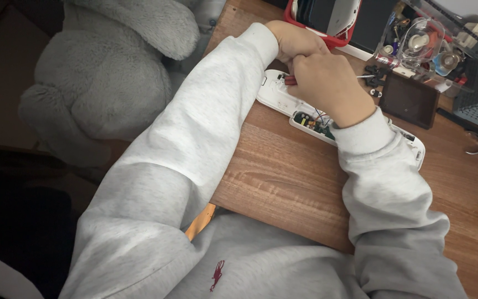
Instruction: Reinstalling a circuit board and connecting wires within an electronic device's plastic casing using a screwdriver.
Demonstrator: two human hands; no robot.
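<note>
Here: one white plastic casing [276, 95] flat on wooden table [294, 182], opened, one green circuit board [311, 122] showing inside. My right hand [327, 83] over it, fist clenched round one red-handled tool [290, 80]. My left hand [291, 39] just behind, fingers curled, touching right; what it grips, cannot tell. Beyond: one dark brown square block [410, 99], one clear tape dispenser [424, 41], one red tray [322, 33]. One grey plush toy [106, 72] off table's left edge.

The worktop [283, 182] is showing brown wood grain. The opened casing [276, 97] is looking white, its circuit board [312, 123] green. The tool handle [290, 80] is showing dark red. The sleeves [206, 138] are appearing pale heathered grey, the plush toy [100, 77] grey, the tray [327, 37] red.
</note>
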